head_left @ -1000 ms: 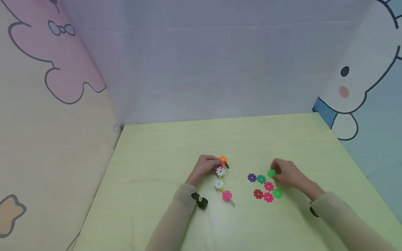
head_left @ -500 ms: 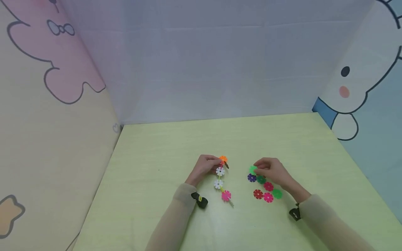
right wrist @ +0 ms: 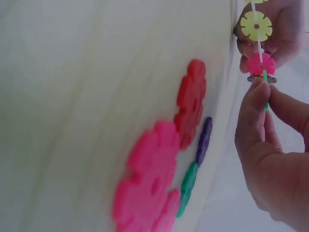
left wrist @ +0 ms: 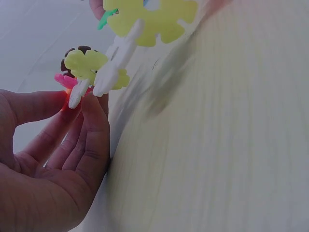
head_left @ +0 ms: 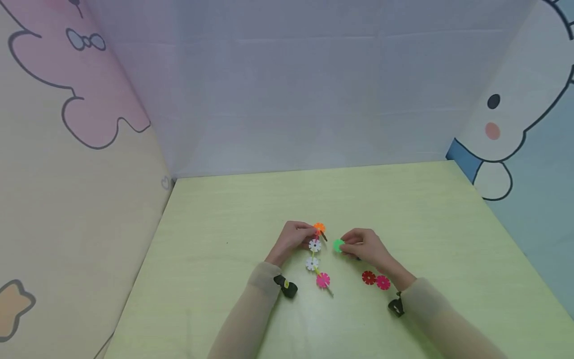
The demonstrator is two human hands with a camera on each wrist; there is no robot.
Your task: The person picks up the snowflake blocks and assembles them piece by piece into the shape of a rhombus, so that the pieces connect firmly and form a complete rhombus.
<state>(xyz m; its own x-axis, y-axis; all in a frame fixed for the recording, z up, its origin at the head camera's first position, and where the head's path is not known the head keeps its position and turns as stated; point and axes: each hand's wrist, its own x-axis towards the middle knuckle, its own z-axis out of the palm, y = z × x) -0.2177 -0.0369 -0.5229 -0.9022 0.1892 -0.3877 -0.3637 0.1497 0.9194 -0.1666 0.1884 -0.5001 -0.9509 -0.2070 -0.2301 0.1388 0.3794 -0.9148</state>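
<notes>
My left hand (head_left: 291, 240) pinches a chain of slotted plastic flower discs near its far end, just below an orange disc (head_left: 319, 228). White discs (head_left: 312, 264) and a pink disc (head_left: 323, 280) run toward me along the chain. Seen from the left wrist, yellow discs (left wrist: 157, 21) alternate with white ones set edge-on. Between thumb and fingers, my right hand (head_left: 368, 248) holds a bright green flower disc (head_left: 339, 246), a short way right of the chain. In the right wrist view that green disc shows edge-on, overlapping the chain's brown disc (right wrist: 255, 79).
Loose flower discs lie on the pale table (head_left: 251, 199) under and beside my right forearm: red (head_left: 368, 277), pink (head_left: 383, 282), purple (right wrist: 204, 141) and darker green (right wrist: 187, 189). A wall curtain (head_left: 287, 99) stands behind the table.
My right hand has carried the green disc leftward, from beyond the loose discs to close beside the chain. My left hand and the chain have stayed nearly still.
</notes>
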